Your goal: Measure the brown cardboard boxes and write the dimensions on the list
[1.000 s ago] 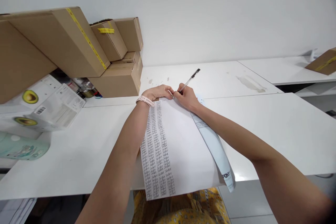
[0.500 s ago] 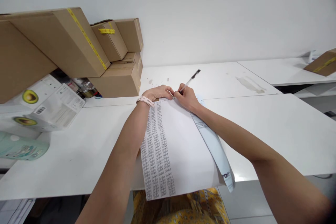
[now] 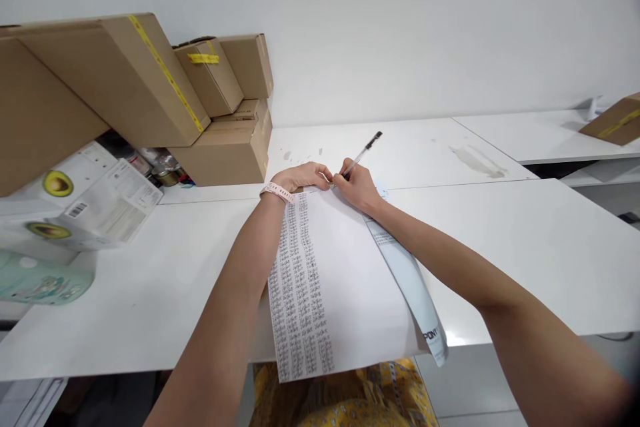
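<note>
A white sheet of paper (image 3: pixel 360 280) lies before me, its near end hanging past the table's front edge. Columns of small handwritten dark marks fill its left side. My right hand (image 3: pixel 356 185) is closed around a clear pen with a black end (image 3: pixel 371 141), its tip low at the sheet's top edge and hidden by the fingers. My left hand (image 3: pixel 304 177), with a pale pink band on the wrist, has its fingers together at the top edge, gripping the paper beside the pen. Under the right forearm, a pale blue printed sheet (image 3: pixel 405 273) curls out from beneath the paper.
Cardboard boxes (image 3: pixel 220 153) are stacked at the back left. Nearer stand white cartons with avocado pictures (image 3: pixel 110 200) and a mint-green bottle (image 3: pixel 45 278) on its side. Another cardboard box (image 3: pixel 615 119) sits far right. The white table (image 3: pixel 500 233) has stains near the wall.
Both hands, the pen and the paper stay almost where they were. The pen's upper end has shifted very slightly.
</note>
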`<move>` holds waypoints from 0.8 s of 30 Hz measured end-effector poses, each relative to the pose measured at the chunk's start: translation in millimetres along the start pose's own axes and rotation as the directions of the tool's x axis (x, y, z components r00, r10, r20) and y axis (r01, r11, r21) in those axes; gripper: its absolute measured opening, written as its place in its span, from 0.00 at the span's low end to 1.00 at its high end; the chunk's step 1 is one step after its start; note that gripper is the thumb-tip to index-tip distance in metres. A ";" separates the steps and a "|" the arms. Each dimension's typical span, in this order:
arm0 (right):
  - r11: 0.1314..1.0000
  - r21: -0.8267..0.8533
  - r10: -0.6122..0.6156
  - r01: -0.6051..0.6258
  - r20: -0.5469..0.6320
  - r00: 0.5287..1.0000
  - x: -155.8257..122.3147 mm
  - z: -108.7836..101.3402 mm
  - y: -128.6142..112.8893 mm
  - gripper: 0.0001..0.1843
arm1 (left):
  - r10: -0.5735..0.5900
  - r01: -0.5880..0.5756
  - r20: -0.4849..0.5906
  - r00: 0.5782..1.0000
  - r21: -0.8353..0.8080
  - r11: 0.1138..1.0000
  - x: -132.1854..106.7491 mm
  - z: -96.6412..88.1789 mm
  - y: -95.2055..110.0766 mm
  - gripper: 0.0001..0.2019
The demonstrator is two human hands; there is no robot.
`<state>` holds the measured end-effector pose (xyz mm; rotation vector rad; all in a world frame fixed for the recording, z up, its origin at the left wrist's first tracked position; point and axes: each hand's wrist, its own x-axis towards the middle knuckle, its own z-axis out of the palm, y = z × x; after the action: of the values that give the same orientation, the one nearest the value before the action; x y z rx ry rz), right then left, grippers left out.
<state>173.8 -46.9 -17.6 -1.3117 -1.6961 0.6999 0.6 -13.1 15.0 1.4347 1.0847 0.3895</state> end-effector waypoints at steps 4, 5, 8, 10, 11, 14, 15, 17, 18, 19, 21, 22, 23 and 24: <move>1.000 0.003 0.000 0.000 0.002 1.000 -0.2 0.0 -1.2 0.11 | 0.007 -0.007 0.002 1.000 0.005 1.000 1.6 -0.9 -1.5 0.13; 1.000 0.005 -0.002 0.002 0.001 1.000 -0.1 0.2 -1.2 0.11 | 0.009 -0.009 0.003 1.000 0.005 1.000 1.9 -1.2 -1.9 0.13; 1.000 0.002 -0.006 0.006 -0.001 1.000 0.1 0.7 -0.4 0.11 | 0.009 -0.009 0.004 1.000 0.006 1.000 1.6 -1.4 -1.8 0.12; 1.000 0.004 -0.008 0.008 -0.011 1.000 0.3 0.8 0.4 0.11 | 0.004 -0.004 0.000 1.000 0.012 1.000 0.3 -1.0 -0.6 0.12; 1.000 0.007 -0.010 0.010 -0.014 1.000 0.5 0.8 0.6 0.11 | 0.001 -0.001 -0.002 1.000 0.014 1.000 -0.4 -0.7 0.2 0.13; 1.000 0.005 -0.008 0.008 -0.004 1.000 0.5 0.4 0.1 0.12 | -0.004 0.005 -0.008 1.000 0.015 1.000 -1.9 0.1 1.9 0.13; 1.000 0.004 -0.007 0.007 -0.002 1.000 0.4 0.1 -0.5 0.12 | -0.004 0.005 -0.009 1.000 0.014 1.000 -2.0 0.2 2.0 0.13; 1.000 0.009 -0.004 0.004 -0.013 1.000 -0.1 -0.6 -1.9 0.11 | -0.003 0.003 -0.009 1.000 0.013 1.000 -1.7 0.2 1.8 0.12; 1.000 0.013 -0.003 0.003 -0.023 1.000 -0.3 -0.9 -2.5 0.11 | -0.002 0.002 -0.008 1.000 0.011 1.000 -1.4 0.2 1.5 0.12; 1.000 0.016 0.000 0.001 -0.031 1.000 -0.5 -1.2 -2.8 0.11 | -0.002 0.002 -0.007 1.000 0.008 1.000 -1.3 0.1 1.3 0.12; 1.000 0.014 0.004 -0.004 -0.039 0.999 -0.4 -1.2 -2.7 0.11 | -0.002 0.002 -0.004 1.000 0.002 1.000 -1.3 0.2 1.3 0.12; 1.000 0.010 0.004 -0.003 -0.039 0.999 -0.1 -1.0 -2.2 0.10 | -0.002 0.002 -0.003 1.000 0.000 1.000 -1.7 0.3 1.5 0.13; 1.000 0.006 0.002 -0.002 -0.038 0.999 0.3 -0.7 -1.5 0.11 | -0.002 0.002 -0.002 1.000 -0.001 1.000 -2.1 0.6 1.9 0.13; 1.000 0.003 0.001 -0.001 -0.035 0.999 0.8 -0.4 -0.8 0.11 | -0.003 0.003 -0.001 1.000 -0.002 1.000 -2.7 0.9 2.4 0.13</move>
<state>173.7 -46.4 -16.5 -1.3161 -1.6660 0.6758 0.9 -15.3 18.0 1.4315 1.0866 0.3892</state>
